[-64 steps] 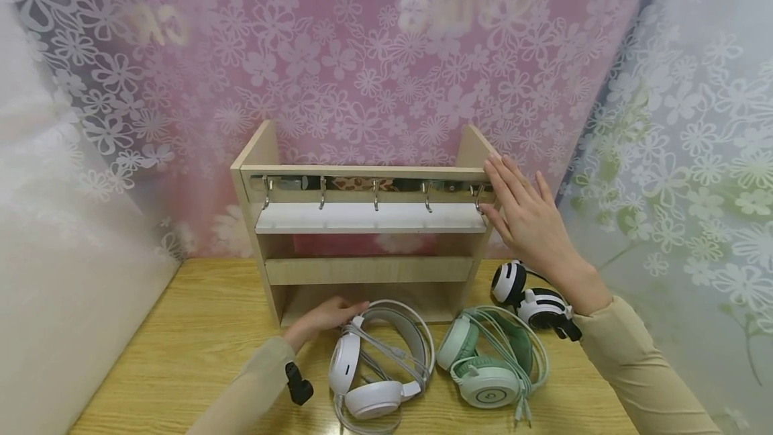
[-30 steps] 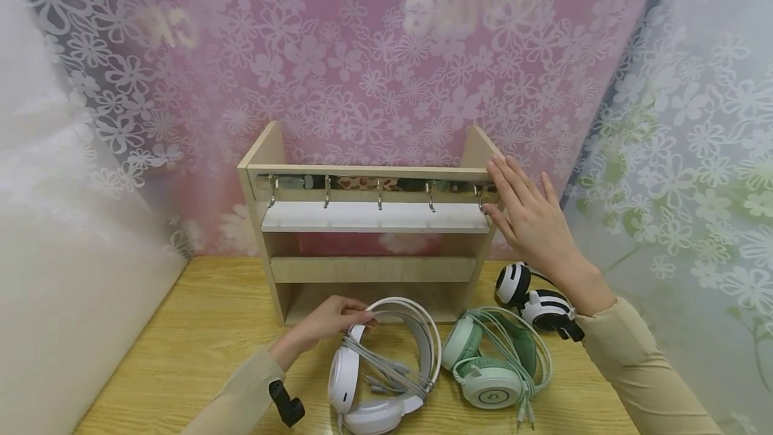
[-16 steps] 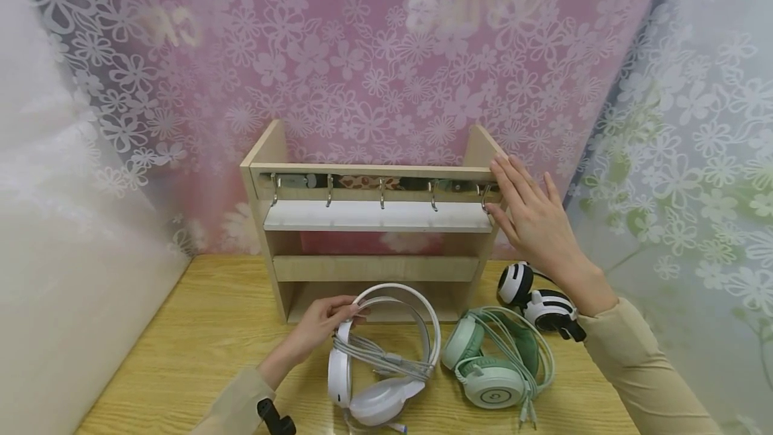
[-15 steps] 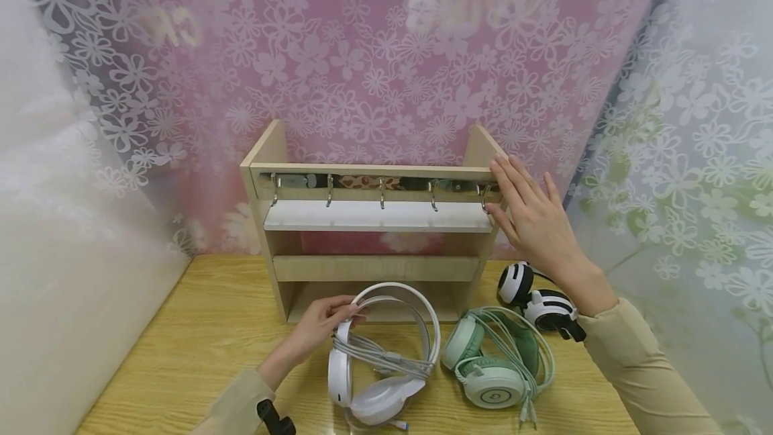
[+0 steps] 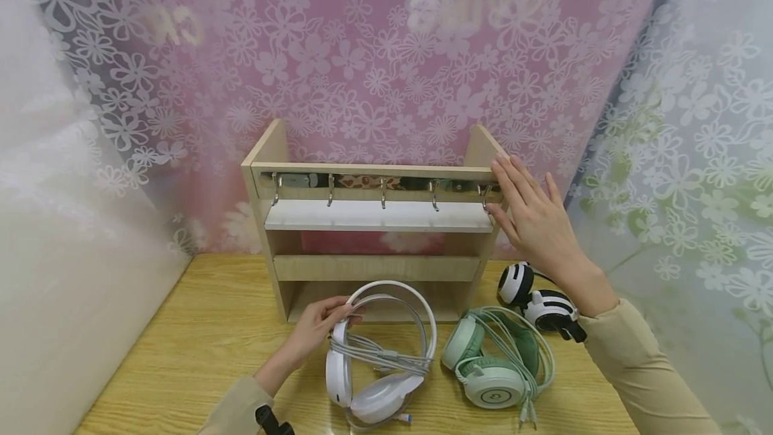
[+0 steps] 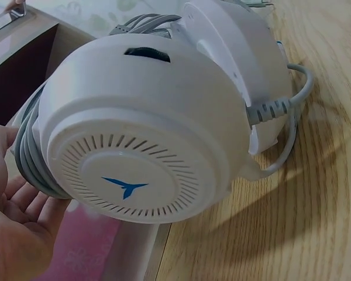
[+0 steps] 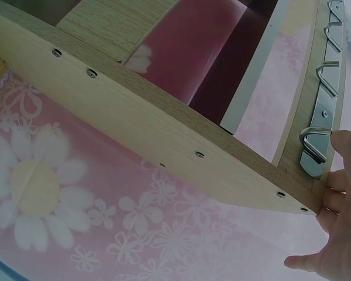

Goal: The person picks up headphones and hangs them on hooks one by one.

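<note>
My left hand (image 5: 318, 329) grips a pair of white headphones (image 5: 377, 398) by the side of the headband, above one earcup. The headphones tilt up, with a grey cable bundled across the band; in the left wrist view an earcup (image 6: 128, 170) with a blue logo faces the camera. My right hand (image 5: 534, 217) rests with straight fingers on the top right corner of a wooden rack (image 5: 374, 268), its thumb near the end hook (image 7: 313, 143). The rack carries a metal strip with several hooks (image 5: 383, 193).
Mint green headphones (image 5: 495, 388) lie on the wooden table (image 5: 199, 341) to the right of the white pair. Black and white headphones (image 5: 546, 311) sit farther back, beside the rack. A pink floral curtain (image 5: 362, 52) hangs behind.
My left hand has raised and tilted the white headphones from their flatter pose on the table, with a slight shift left lately. My right hand stays on the rack's corner.
</note>
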Demonstrator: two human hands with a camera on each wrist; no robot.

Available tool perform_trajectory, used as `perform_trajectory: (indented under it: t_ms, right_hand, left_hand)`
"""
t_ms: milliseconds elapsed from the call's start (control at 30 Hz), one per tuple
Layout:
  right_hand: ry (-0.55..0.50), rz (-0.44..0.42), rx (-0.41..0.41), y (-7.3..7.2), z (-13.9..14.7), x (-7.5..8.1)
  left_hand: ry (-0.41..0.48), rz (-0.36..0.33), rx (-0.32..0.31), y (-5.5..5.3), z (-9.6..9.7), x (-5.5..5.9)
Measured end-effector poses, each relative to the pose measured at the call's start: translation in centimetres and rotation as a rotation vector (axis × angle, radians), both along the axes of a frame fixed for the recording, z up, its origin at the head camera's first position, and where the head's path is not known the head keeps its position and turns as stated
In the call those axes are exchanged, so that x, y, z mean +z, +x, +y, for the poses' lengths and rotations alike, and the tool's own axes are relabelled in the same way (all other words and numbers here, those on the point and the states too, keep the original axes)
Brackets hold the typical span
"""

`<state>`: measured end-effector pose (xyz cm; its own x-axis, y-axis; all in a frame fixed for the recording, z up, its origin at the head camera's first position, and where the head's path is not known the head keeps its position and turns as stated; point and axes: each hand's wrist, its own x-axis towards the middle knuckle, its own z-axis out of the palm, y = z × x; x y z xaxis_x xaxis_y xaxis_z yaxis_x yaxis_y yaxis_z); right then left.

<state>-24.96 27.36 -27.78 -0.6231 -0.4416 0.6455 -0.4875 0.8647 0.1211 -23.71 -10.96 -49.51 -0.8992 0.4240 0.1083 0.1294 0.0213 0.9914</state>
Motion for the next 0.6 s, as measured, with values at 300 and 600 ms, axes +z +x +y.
perform_trajectory:
  t_ms: [300,600]
  right_hand:
    - [0.019,0.012,-0.012,0.0,0.1,-0.1]
    - [0.041,0.027,-0.023,-0.1,0.2,0.0]
  left_hand:
    - [0.033,0.032,0.066,0.4,-0.1,0.2]
    - [0.099,0.106,0.121,1.0,-0.1,1.2]
